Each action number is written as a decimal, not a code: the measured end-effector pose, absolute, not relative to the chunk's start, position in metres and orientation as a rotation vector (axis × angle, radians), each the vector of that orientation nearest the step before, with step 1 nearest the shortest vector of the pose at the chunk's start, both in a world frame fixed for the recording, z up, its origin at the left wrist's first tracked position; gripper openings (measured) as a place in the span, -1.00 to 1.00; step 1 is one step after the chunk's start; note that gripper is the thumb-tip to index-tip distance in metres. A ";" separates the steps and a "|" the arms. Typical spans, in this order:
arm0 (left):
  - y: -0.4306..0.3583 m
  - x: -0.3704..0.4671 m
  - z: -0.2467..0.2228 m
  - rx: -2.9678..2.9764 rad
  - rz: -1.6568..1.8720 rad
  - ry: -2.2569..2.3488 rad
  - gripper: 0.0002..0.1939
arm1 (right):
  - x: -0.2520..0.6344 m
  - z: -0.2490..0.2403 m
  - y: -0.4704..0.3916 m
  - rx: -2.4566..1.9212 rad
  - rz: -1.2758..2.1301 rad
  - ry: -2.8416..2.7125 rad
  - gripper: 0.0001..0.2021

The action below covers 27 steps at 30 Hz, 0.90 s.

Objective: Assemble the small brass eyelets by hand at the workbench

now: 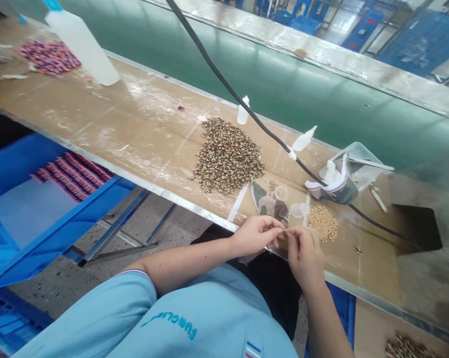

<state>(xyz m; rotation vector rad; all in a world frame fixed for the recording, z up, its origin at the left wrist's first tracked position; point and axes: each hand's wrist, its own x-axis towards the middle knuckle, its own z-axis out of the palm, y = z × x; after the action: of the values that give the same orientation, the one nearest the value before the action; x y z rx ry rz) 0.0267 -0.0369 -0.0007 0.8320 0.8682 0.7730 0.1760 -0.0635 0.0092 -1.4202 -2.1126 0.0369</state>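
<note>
At the near edge of the bench, my left hand (257,232) and my right hand (305,252) meet fingertip to fingertip. Both pinch a small brown piece (285,232), mostly covered by the fingers, so its exact kind does not show. Just beyond them lie a camouflage cloth (272,209) and clear round plastic pieces (297,210). A heap of small tan beads (323,223) is near my right hand. Farther off to the left spreads a large pile of small mottled brown pieces (228,156).
Small white bottles (243,112), a camouflage pouch (338,189) and a clear tray (364,156) line the far side. A black cable (224,79) crosses above the bench. A large white bottle (85,49) and pink-purple pieces (49,56) stand left; a blue crate (60,223) sits below.
</note>
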 end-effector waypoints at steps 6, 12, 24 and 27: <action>-0.040 0.026 0.000 0.851 0.755 0.876 -0.86 | 0.184 0.009 -0.059 -1.399 -0.053 -2.100 -0.86; -0.033 -0.019 0.006 1.553 1.003 1.113 -0.86 | 0.195 0.007 -0.057 -1.477 -0.104 -2.076 -0.79; 0.003 -0.071 0.004 2.194 0.725 1.798 -0.85 | 0.204 0.013 -0.050 -1.754 0.364 -1.695 -0.74; 0.001 -0.070 0.002 2.247 0.749 1.778 -0.88 | 0.206 0.013 -0.049 -1.792 0.501 -1.596 -0.73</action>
<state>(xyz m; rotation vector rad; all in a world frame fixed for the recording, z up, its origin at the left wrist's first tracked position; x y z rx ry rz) -0.0698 0.0011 0.0022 2.2472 1.7783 0.7491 0.2056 -0.0491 0.0130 -1.7920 -1.5962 0.5008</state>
